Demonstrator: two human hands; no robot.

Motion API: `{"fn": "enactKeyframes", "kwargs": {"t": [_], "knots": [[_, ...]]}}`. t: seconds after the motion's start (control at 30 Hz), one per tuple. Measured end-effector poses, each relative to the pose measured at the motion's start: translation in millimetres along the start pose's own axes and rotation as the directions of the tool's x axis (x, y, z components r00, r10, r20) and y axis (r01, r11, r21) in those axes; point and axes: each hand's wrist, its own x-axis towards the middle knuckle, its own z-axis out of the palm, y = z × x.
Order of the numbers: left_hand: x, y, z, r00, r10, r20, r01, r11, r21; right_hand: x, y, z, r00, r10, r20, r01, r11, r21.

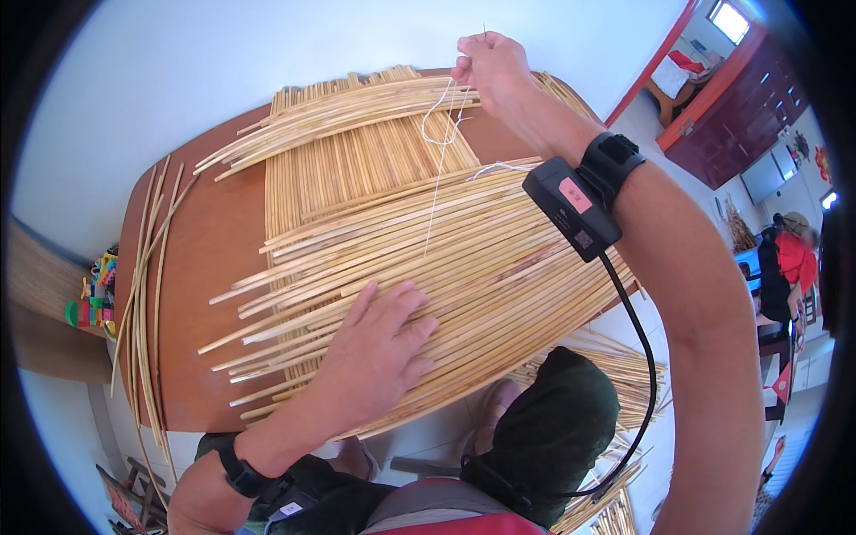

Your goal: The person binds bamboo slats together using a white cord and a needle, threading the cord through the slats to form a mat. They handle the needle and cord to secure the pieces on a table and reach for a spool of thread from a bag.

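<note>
Your spread left hand (pixel 379 343) seemingly steadies long yellow reed stalks (pixel 499 241); above them, your right hand (pixel 490 64) pinches fine white thread (pixel 433 205), apparently for tension.

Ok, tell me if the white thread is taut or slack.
Both: one strand of the white thread runs straight between the right hand and the stalks, while a loose loop hangs beside it.

Up on the head, one wide camera is looking down and ahead. The right hand (pixel 489 64) is showing near the view's top edge, the sticks (pixel 473 245) are lying close below that grip, and the door (pixel 744 100) is standing far off to the grip's right.
</note>
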Motion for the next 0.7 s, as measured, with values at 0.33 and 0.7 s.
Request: {"fn": "enactKeyframes", "kwargs": {"t": [0.33,0.7], "knots": [[3,5,3,1.0,0.016,0.019,-0.015,0.999,-0.039,-8,-8,-2,0.998,-0.031,0.057,0.03,0.999,0.02],[-14,54,7,0.994,0.01,0.113,-0.035,0.974,0.223,-10,-22,11,0.999,0.021,0.04,-0.03,0.975,0.221]]}}
